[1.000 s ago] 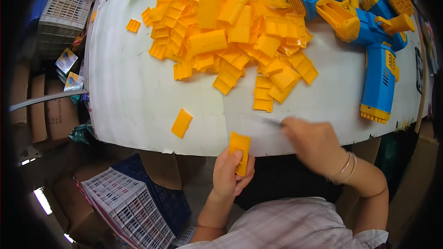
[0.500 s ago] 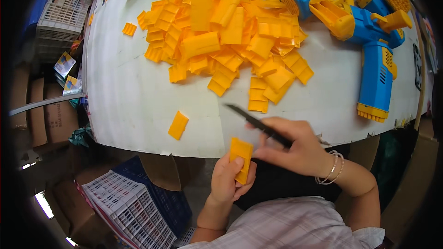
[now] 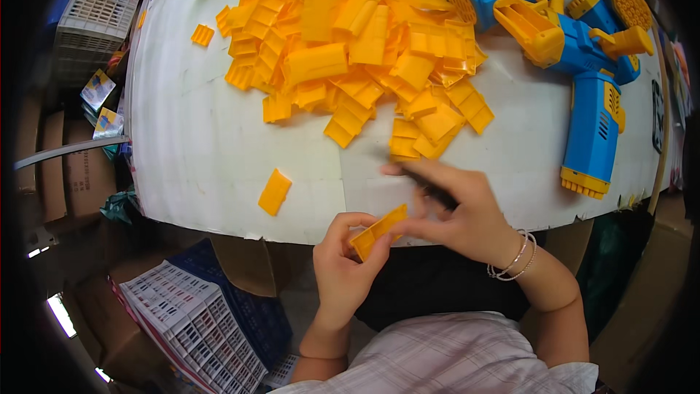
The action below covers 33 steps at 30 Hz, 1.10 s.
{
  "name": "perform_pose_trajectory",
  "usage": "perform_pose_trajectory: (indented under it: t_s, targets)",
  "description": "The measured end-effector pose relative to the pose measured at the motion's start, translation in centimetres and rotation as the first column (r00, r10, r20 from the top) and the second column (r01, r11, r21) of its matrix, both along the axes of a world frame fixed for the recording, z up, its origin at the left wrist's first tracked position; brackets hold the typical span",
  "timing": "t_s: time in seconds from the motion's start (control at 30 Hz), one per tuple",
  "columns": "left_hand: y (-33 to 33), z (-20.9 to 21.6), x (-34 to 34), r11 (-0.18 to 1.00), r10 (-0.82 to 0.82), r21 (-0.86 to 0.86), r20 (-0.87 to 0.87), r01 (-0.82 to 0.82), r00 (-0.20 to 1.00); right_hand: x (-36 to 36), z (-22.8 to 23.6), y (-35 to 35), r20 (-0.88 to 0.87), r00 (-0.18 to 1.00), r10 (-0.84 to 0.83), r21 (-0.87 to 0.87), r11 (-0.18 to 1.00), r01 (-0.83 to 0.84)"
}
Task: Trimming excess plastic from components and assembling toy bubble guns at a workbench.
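Observation:
My left hand (image 3: pixel 340 266) pinches a small yellow plastic piece (image 3: pixel 379 233) at the table's near edge, its hollow side turned up. My right hand (image 3: pixel 474 211) grips a slim black knife-like tool (image 3: pixel 436 191), blurred by motion. The right thumb reaches to the piece's upper end and seems to touch it. A single flat yellow piece (image 3: pixel 275 192) lies on the table to the left of my hands. Beyond them is a big heap of similar yellow pieces (image 3: pixel 313 66), some ribbed side up, others smooth side up.
Blue and yellow toy bodies (image 3: pixel 594 128) lie at the right and far right of the white table (image 3: pixel 189 131). One stray yellow piece (image 3: pixel 203 35) sits left of the heap. A white and blue plastic crate (image 3: pixel 197 321) stands below the left edge; another crate (image 3: pixel 98 0) is at far left.
The yellow piece in my left hand has turned from upright to slanted, showing its hollow side. My right hand has come closer, and the black tool has swung with it.

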State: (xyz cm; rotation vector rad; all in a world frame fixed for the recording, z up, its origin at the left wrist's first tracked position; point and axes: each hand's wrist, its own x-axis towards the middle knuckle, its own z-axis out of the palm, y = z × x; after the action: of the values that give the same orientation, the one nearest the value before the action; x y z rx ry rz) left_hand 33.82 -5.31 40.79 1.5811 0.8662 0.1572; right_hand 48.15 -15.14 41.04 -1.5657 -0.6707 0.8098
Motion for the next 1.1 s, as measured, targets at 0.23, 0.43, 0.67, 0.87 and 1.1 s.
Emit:
perform_pose_trajectory:
  t_s: [0.23, 0.43, 0.67, 0.87, 1.1]
  targets:
    - [-0.1, 0.5, 1.0, 0.901, -0.208, 0.414, 0.15, 0.129, 0.967, -3.7, -2.7, -0.4, -0.229, 0.973, 0.011, -0.053, 0.998, -0.024]
    - [-0.2, 0.6, 0.5, 0.979, -0.178, 0.087, -0.077, 0.184, 0.981, -3.8, -1.7, -1.2, -0.693, 0.715, -0.093, -0.056, 0.996, 0.076]
    - [-1.5, 0.3, 1.0, 0.807, 0.008, -0.587, 0.118, 0.064, 0.993, -4.6, -2.1, -1.1, -0.38, 0.905, -0.188, -0.047, 0.982, 0.185]
    - [-1.5, -1.0, 0.5, 0.921, 0.112, -0.385, 0.13, -0.054, 0.985, -4.2, -1.8, -1.3, -0.567, 0.797, -0.207, 0.061, 0.955, 0.291]
    - [-0.9, -0.2, 0.9, 0.986, -0.072, -0.152, -0.009, 0.07, 0.997, -2.7, 0.4, -4.0, 0.461, 0.853, 0.243, -0.299, 0.948, -0.109]
